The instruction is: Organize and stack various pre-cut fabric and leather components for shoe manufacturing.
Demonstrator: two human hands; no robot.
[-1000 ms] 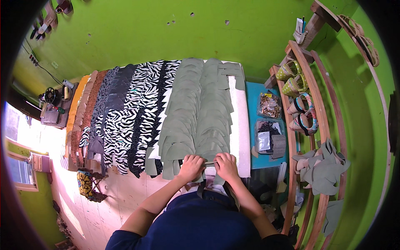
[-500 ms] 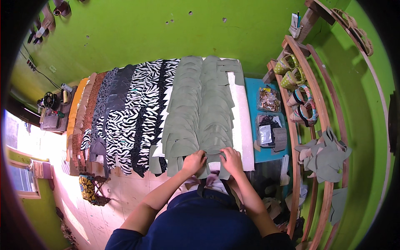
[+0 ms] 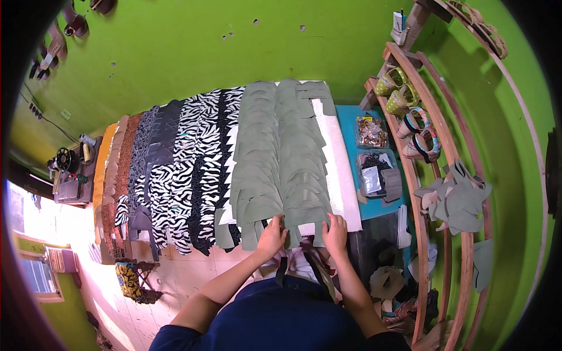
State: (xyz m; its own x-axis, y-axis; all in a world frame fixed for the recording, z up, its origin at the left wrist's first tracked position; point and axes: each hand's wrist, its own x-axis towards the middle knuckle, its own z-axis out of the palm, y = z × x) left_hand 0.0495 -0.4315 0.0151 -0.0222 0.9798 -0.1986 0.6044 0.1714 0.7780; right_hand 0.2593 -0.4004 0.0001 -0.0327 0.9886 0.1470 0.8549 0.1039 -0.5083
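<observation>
Two long columns of overlapping grey-green cut pieces, leather-like and with curved edges, run down the table in front of me. At the near end of the right column, a grey-green piece (image 3: 307,216) spans the gap between my hands. My left hand (image 3: 272,238) has its thumb and fingers closed at the piece's left corner. At the right corner, my right hand (image 3: 335,234) pinches the edge with bent fingers. The left column (image 3: 255,158) lies beside my left fingertips. Below the held piece, part of the white table covering shows.
Rows of zebra-print (image 3: 167,187), black, brown and orange pieces overlap to the left. Clear boxes of small parts (image 3: 371,132) stand on a blue surface at right. A wooden rack (image 3: 436,128) holds shoes and a bunch of grey-green scraps (image 3: 459,196). A patterned stool (image 3: 129,281) stands lower left.
The view has shifted slightly. My hands have drawn a little toward me, and the piece between them now lies flatter, with its near edge straight across.
</observation>
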